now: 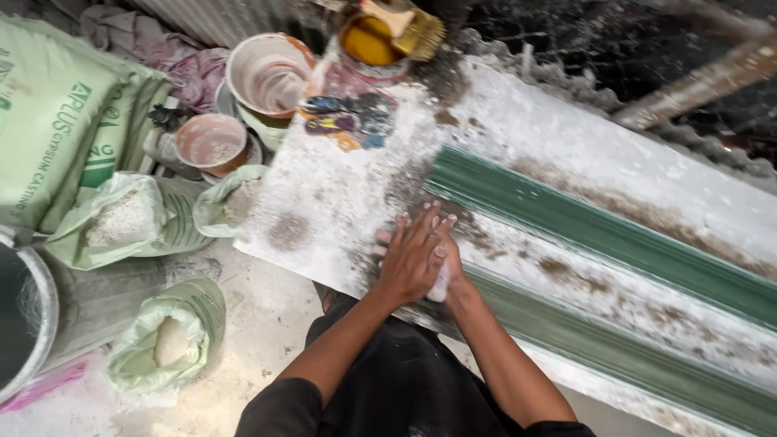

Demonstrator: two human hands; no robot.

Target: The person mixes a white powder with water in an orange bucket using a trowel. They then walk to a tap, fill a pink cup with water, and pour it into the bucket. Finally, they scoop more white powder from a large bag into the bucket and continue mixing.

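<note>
Pressing stacked hands, left hand (pixel 411 257) over right hand (pixel 447 271) gripping a white pad (pixel 438 287), on the green-ribbed plaster moulding (pixel 583 267) near its end; dusty patches remain.

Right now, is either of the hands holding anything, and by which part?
The left hand lies flat over the right hand, which presses a small white lump against the green mould. Its grip is hidden.

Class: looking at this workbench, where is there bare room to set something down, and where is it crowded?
Free: the white slab beyond the green mould. Crowded: the corner with the buckets, paint tin and scrapers.
</note>
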